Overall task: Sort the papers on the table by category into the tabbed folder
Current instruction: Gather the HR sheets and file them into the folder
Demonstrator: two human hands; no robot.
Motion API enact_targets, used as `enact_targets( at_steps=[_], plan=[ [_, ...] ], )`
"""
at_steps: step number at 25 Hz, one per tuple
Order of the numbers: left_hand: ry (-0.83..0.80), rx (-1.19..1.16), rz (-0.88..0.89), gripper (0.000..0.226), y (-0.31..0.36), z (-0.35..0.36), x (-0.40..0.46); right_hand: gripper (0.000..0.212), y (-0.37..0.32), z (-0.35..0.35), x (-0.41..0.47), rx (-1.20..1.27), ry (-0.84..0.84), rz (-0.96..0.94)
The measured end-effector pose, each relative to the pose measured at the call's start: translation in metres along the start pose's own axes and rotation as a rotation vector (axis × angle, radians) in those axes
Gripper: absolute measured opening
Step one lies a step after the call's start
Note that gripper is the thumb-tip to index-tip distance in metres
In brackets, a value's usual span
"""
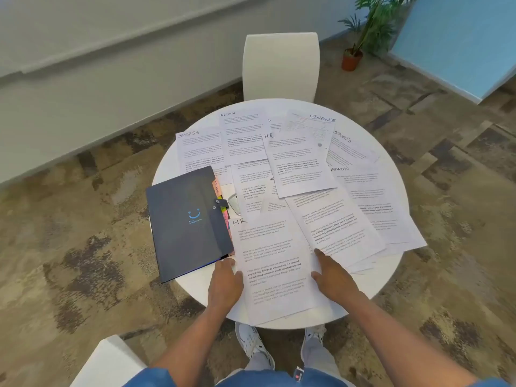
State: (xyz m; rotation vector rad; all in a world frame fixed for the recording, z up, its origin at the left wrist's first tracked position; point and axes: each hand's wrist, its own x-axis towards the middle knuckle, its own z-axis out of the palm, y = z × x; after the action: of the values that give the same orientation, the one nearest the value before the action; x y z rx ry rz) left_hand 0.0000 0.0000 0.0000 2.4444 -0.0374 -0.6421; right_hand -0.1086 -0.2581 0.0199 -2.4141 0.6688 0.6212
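Several printed papers lie spread over a round white table [391, 277], hand-labelled SPORTS [199, 148], ADMIN [241, 135], FINANCE [310, 129] and HR. The nearest one, an HR sheet [272, 263], hangs over the table's front edge. My left hand [226, 280] rests at this sheet's left edge, thumb on the paper. My right hand [332, 275] lies flat on its right side, index finger pointing forward. A dark closed tabbed folder [187, 222] with coloured tabs along its right side sits at the table's left, overhanging the rim.
A white chair [280, 67] stands behind the table. Another white seat [109, 361] is at the lower left. A potted plant [363, 37] stands on the patterned carpet at the back right. A small grey object [234, 203] peeks out between folder and papers.
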Motion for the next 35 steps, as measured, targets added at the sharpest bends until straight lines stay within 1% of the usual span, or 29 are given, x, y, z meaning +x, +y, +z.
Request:
enact_targets(
  at_steps=[4,7,10,12,15,17,20,22,24,26,28,29,31,33,34,35],
  plan=[
    [-0.058,-0.010,-0.043,0.035,0.005,0.004,0.003,0.068,0.000,-0.004,0.000,0.000,-0.051,0.023],
    [-0.117,-0.081,-0.084,0.026,0.007,0.004,0.005,0.070,0.001,-0.003,-0.001,0.006,-0.071,0.025],
    [-0.148,-0.204,-0.111,0.014,0.005,0.006,0.006,0.071,0.003,-0.001,-0.002,0.008,-0.073,0.014],
    [-0.193,-0.317,-0.140,0.014,0.007,0.007,0.006,0.071,0.002,0.001,-0.003,0.024,-0.074,0.011],
    [-0.234,-0.354,-0.150,0.012,0.013,0.008,0.006,0.072,0.001,0.005,-0.003,0.046,-0.079,0.002],
    [-0.208,-0.371,-0.142,0.009,0.017,0.006,0.007,0.072,0.001,0.007,-0.004,0.052,-0.073,-0.001],
    [-0.136,-0.348,-0.093,0.018,0.022,-0.001,0.007,0.070,-0.001,0.007,-0.005,0.072,-0.058,0.021],
    [-0.055,-0.324,-0.060,0.016,0.022,-0.009,0.006,0.068,-0.003,0.008,-0.006,0.082,-0.036,0.042],
    [0.010,-0.353,-0.023,0.014,0.018,-0.016,0.008,0.065,-0.005,0.010,-0.007,0.115,0.017,0.050],
    [0.031,-0.412,-0.009,0.014,0.015,-0.024,0.010,0.060,-0.010,0.011,-0.005,0.214,0.058,0.055],
    [0.038,-0.460,-0.007,0.015,0.016,-0.030,0.011,0.051,-0.016,0.009,-0.001,0.359,0.045,0.079],
    [0.036,-0.483,-0.003,0.015,0.016,-0.033,0.011,0.042,-0.019,0.008,0.001,0.421,0.045,0.092],
    [0.025,-0.537,0.006,0.013,0.018,-0.037,0.011,0.013,-0.025,0.005,0.005,0.454,0.074,0.074],
    [0.010,-0.600,-0.001,0.013,0.021,-0.040,0.012,0.037,-0.032,0.004,0.010,0.451,0.093,0.037],
    [0.005,-0.636,-0.004,0.014,0.022,-0.041,0.013,0.043,-0.033,0.003,0.013,0.470,0.106,0.032],
    [0.001,-0.671,-0.006,0.017,0.022,-0.040,0.014,0.044,-0.034,0.002,0.015,0.499,0.122,0.030]
  ],
)
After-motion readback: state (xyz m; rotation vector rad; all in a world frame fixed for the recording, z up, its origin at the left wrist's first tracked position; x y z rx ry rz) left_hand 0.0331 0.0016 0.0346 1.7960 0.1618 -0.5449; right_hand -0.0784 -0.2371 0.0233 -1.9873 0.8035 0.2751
